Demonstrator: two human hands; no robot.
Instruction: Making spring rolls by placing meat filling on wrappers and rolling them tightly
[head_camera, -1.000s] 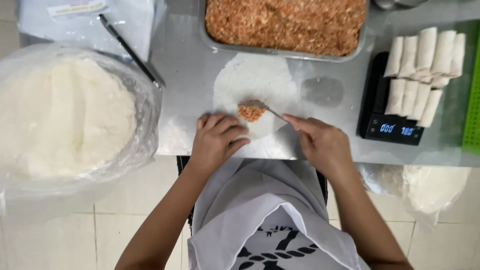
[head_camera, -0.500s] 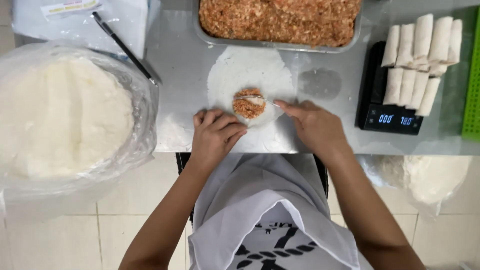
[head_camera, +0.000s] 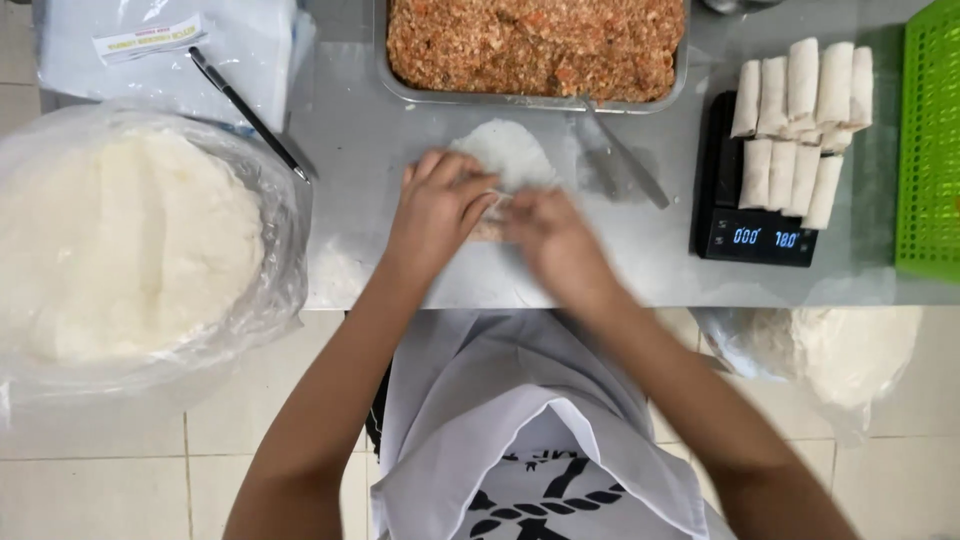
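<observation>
A thin white round wrapper (head_camera: 512, 152) lies on the steel table (head_camera: 640, 240), its near part folded up over the filling. My left hand (head_camera: 440, 208) and my right hand (head_camera: 555, 240) both press on that folded near edge, fingers curled on it. The filling is hidden under the fold and my fingers. A knife-like utensil (head_camera: 628, 160) rests on the table just right of the wrapper, its tip at the rim of a metal tray (head_camera: 395, 85) of reddish minced filling (head_camera: 535, 45).
A large clear bag of white round wrappers (head_camera: 120, 240) sits at the left. A black scale (head_camera: 760, 235) at the right carries several finished white rolls (head_camera: 800, 120). A green basket (head_camera: 930, 140) stands at the far right. Another bag of wrappers (head_camera: 850, 350) hangs below the table edge.
My right hand has put the utensil down by the tray. Both hands have come onto the wrapper and folded its near edge over the filling, which no longer shows.
</observation>
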